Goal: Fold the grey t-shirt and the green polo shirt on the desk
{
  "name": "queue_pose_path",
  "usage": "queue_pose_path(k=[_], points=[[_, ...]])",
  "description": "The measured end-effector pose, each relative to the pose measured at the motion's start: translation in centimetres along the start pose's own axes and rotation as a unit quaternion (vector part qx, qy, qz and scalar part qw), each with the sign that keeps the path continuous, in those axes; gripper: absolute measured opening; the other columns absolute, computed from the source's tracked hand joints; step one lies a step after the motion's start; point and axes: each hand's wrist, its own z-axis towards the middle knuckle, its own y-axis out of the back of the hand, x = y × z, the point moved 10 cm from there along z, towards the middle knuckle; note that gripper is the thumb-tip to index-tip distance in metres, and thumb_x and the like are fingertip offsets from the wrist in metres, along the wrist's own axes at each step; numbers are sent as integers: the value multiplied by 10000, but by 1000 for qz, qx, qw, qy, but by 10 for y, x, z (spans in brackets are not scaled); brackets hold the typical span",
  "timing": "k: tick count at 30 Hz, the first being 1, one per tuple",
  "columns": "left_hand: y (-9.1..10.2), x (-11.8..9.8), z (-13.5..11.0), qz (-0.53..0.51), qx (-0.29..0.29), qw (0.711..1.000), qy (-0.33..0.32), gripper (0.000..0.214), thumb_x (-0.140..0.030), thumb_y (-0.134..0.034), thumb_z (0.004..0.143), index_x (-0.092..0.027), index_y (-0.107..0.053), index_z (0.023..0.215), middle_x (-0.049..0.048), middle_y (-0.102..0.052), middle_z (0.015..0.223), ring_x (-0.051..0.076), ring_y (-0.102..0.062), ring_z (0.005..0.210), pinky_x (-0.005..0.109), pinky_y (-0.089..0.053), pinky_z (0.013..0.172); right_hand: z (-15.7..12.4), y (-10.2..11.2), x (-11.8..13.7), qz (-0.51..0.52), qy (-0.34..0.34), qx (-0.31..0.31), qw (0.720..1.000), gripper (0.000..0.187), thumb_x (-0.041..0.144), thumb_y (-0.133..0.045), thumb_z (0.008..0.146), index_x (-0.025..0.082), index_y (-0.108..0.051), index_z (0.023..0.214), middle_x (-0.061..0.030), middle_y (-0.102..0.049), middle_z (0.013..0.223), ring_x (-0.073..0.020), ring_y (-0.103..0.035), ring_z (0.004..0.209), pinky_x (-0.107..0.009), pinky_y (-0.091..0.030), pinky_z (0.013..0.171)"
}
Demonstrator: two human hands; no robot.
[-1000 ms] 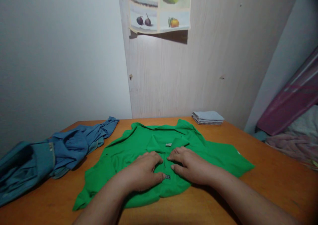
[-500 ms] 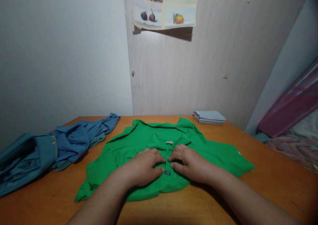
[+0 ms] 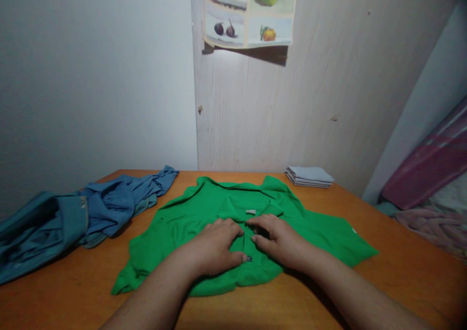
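Observation:
A green polo shirt [image 3: 251, 191] lies spread out in front of me, its collar near the middle and a small white label [image 3: 250, 212] inside the neck. My left hand [image 3: 219, 247] rests on the front left of the placket, thumb stretched away from the fingers. Its thumb tip partly covers a small dark patch [image 3: 249, 258] on the shirt. Opposite it, my right hand [image 3: 276, 236] touches the placket just below the collar, with bent fingers and the thumb apart. Both hands are open.
Crumpled blue clothing [image 3: 105, 208] lies on the left of the orange-brown table [image 3: 270, 310]. A folded checked cloth [image 3: 309, 176] sits at the back right. A fruit picture sheet [image 3: 250, 14] hangs on the wall. Pink fabric [image 3: 426, 165] is beyond the right edge.
My left thumb has moved right and down onto the dark patch, which was uncovered before. My right hand has shifted slightly, fingers still at the placket. The camera view has tilted a little.

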Motion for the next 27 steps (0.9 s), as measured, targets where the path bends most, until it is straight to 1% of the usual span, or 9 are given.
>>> queue_pose_path(k=[3, 5, 8, 10, 12, 14, 18, 23, 27], points=[[-3, 2, 2, -2, -5, 1000, -1, 513, -518, -650, 809, -251, -612, 1245, 77, -623, 1271, 317, -540, 1193, 462, -443, 1019, 3, -1, -17, 12, -48, -32, 998, 499, 250, -613, 861, 190, -575, 1355, -54, -705, 964, -219, -629, 900, -332, -467, 805], [-5, 4, 2, -3, -3, 1000, 0, 572, -528, -645, 805, -253, -581, 1303, 77, -596, 1349, 327, -513, 1248, 494, -406, 1064, 4, -4, -26, 4, -71, -39, 997, 493, 248, -596, 863, 198, -572, 1352, -37, -701, 909, -208, -631, 836, -314, -459, 747], [-8, 4, 3, -7, 7, 1000, 6, 649, -544, -622, 809, -258, -528, 1383, 73, -520, 1468, 341, -448, 1336, 540, -345, 1115, 7, -3, -32, -8, -80, -49, 996, 282, 243, -566, 868, 213, -682, 1124, -32, -709, 914, -203, -637, 833, -299, -444, 733], [-9, 3, 3, -7, 15, 1000, 11, 679, -553, -602, 813, -261, -502, 1417, 69, -484, 1508, 344, -416, 1368, 553, -328, 1127, 9, -1, -32, -7, -77, -57, 995, 163, 246, -554, 870, 217, -690, 954, -18, -703, 864, -196, -635, 813, -291, -438, 727], [-9, 2, 3, 0, 21, 1000, 14, 700, -565, -586, 813, -259, -492, 1435, 72, -469, 1523, 352, -407, 1375, 563, -325, 1124, 10, 4, -31, 3, -72, -72, 995, 130, 251, -548, 872, 221, -671, 901, -1, -687, 808, -188, -628, 780, -284, -431, 712], [-8, -1, 3, 13, 20, 1000, 12, 693, -571, -570, 814, -251, -507, 1426, 83, -466, 1524, 364, -416, 1364, 574, -336, 1106, 10, 9, -28, 19, -65, -88, 994, 127, 250, -545, 874, 221, -660, 920, 5, -678, 803, -182, -626, 776, -281, -429, 707], [-7, -5, 4, 30, 18, 999, 8, 663, -576, -548, 815, -232, -554, 1381, 112, -464, 1519, 378, -434, 1343, 578, -358, 1078, 11, 3, -22, 36, -49, -67, 996, 140, 225, -529, 878, 216, -652, 944, -2, -678, 828, -182, -628, 794, -284, -433, 719], [-7, -4, 5, 28, 19, 999, 12, 689, -578, -545, 808, -228, -531, 1402, 116, -476, 1505, 381, -434, 1334, 586, -350, 1079, 11, -6, -17, 31, -33, -41, 998, 158, 194, -516, 880, 213, -645, 969, -22, -694, 903, -194, -637, 870, -296, -444, 767], [-6, -5, 4, 14, 5, 1000, 8, 670, -555, -569, 795, -234, -534, 1381, 107, -531, 1446, 374, -464, 1294, 583, -365, 1064, 9, -11, -18, 33, -38, -19, 999, 139, 187, -558, 860, 211, -635, 974, -19, -689, 907, -189, -628, 856, -293, -451, 762]])
